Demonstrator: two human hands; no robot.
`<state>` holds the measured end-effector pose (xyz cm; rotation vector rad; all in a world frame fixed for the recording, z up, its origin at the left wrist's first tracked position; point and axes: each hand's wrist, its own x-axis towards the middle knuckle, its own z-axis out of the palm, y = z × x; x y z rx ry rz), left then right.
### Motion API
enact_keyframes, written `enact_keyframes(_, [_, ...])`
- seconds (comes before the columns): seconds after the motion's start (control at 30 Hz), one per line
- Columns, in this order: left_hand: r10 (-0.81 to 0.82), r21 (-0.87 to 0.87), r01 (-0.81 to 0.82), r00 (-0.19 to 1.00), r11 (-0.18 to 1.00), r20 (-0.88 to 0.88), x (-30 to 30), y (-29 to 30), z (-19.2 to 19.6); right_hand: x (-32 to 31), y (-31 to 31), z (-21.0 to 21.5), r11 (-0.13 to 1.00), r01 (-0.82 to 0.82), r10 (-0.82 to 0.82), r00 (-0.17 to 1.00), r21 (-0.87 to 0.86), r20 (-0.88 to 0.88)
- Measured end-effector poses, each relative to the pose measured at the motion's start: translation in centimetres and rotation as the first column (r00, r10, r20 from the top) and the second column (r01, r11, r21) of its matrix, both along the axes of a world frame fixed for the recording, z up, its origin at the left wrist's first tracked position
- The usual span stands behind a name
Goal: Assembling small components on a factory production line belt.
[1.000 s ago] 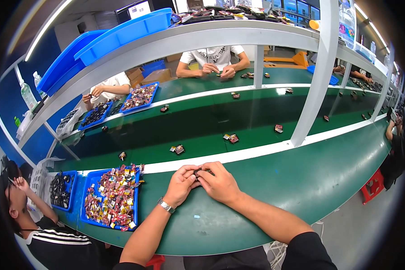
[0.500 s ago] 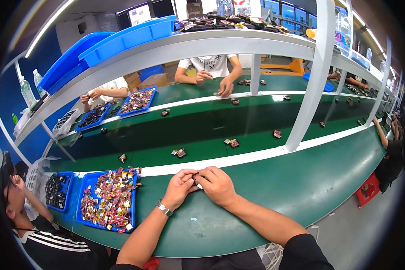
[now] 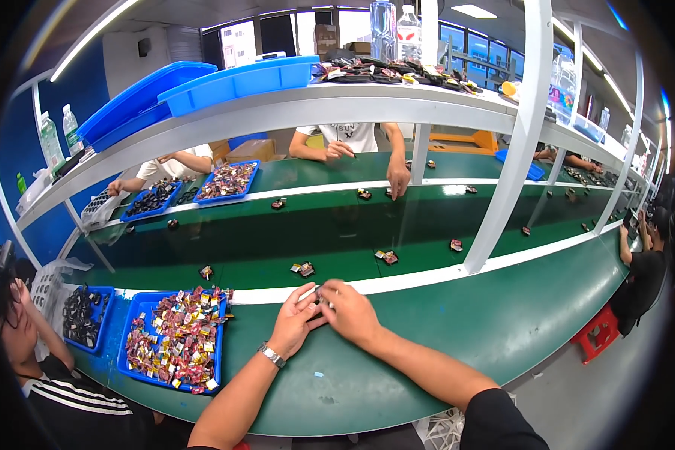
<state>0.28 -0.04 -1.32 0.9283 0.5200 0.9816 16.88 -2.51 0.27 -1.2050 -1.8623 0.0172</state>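
Head view: the left hand point(image 3: 294, 324) and right hand point(image 3: 350, 311) meet fingertip to fingertip, both pinching a small dark part point(image 3: 319, 294) above the green desk point(image 3: 457, 330), just right of a blue plastic tray of colourful pieces point(image 3: 174, 341).

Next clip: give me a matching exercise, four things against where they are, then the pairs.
Things:
1. wristwatch
2. tray of colourful pieces
3. red stool
4. stacked blue bins

Places:
A. on the top shelf
B. on the floor, right of the bench
C. on the left hand's wrist
D. on the bench, left of the hands

Pairs: 1-C, 2-D, 3-B, 4-A
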Motion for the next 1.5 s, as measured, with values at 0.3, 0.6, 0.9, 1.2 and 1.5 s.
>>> enact_keyframes(0.3, [-0.061,0.049,0.061,0.998,0.997,0.001,-0.5,0.3,0.4,5.5,9.3,-0.9,0.904,0.372,-0.345,0.926,-0.209,0.155])
enact_keyframes(0.6, [-0.111,0.08,0.117,0.991,0.99,-0.077,-0.2,0.8,-0.2,14.4,6.8,-2.4,0.692,0.685,-0.66,0.729,-0.228,0.185])
enact_keyframes(0.9, [0.01,0.415,0.231,0.864,0.88,-0.503,0.0,-2.1,1.7,9.7,2.6,-0.1,0.874,0.32,-0.446,0.827,-0.366,-0.342])
enact_keyframes(1.2, [0.563,0.657,0.598,0.768,-0.459,-0.305,6.6,-12.3,3.9,4.7,-1.6,-0.7,0.905,-0.344,0.167,0.829,-0.252,-0.533])
enact_keyframes(1.5, [0.556,0.633,0.58,0.786,-0.514,-0.269,7.0,-12.3,4.0,4.5,-1.8,0.2,0.897,-0.381,0.26,0.863,-0.222,-0.433])
